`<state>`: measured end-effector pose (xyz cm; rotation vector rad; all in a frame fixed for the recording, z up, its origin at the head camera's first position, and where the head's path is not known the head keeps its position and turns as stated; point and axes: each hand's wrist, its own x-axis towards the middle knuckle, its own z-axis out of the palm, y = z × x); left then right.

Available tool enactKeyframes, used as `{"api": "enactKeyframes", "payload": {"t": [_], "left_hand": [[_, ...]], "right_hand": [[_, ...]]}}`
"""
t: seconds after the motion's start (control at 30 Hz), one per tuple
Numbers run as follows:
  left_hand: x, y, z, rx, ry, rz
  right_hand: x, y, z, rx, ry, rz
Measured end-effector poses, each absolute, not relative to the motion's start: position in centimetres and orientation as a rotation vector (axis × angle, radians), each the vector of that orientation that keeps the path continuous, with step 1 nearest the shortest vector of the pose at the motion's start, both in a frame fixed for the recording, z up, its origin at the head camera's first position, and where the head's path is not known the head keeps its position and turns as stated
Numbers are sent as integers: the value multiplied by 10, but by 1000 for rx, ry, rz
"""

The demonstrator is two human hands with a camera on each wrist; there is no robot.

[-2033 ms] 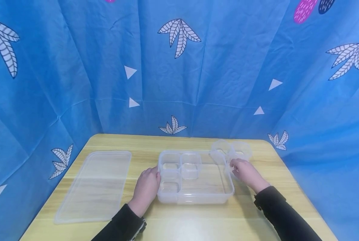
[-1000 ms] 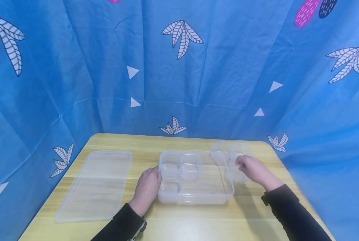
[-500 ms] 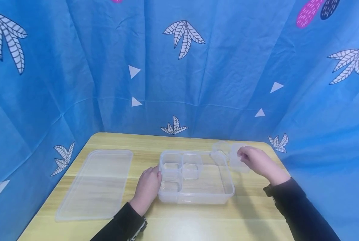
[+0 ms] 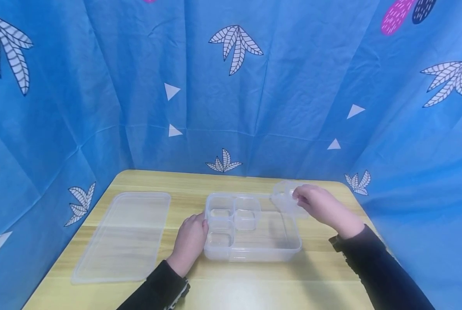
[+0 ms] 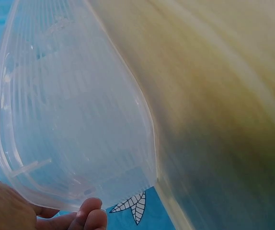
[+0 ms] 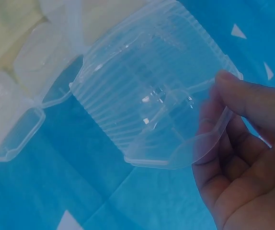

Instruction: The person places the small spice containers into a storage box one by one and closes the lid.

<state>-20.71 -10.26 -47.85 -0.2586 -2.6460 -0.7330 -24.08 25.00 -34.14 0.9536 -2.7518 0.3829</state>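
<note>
A large clear plastic container [image 4: 263,255] sits mid-table, and several small clear boxes [image 4: 220,240] fill its left part. My left hand [image 4: 189,243] holds the container at its left side; in the left wrist view its fingertips [image 5: 93,218] curl over the rim. With thumb and fingers, my right hand [image 4: 326,209] pinches the rim of a small ribbed clear box [image 6: 147,91]. This box overlaps the container's back right corner in the head view. Behind it, another small clear box [image 4: 281,188] is partly covered by the right hand and the held box.
A flat translucent lid [image 4: 126,241] lies on the left side of the wooden table [image 4: 200,284]. Blue patterned cloth [image 4: 293,86] hangs close behind the table and along both sides. Other small boxes [image 6: 20,139] show at the left of the right wrist view.
My right hand first moved right and back with the small box, then left toward the container's back right corner. The left hand and the lid have stayed in place.
</note>
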Motion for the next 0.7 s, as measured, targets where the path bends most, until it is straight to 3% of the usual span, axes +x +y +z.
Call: {"api": "enactKeyframes", "payload": {"t": [0.7], "left_hand": [[-206,-104,-478,-245,-2654,-757]], "right_hand": [[-246,218,-374,1162,-2722,350]]}}
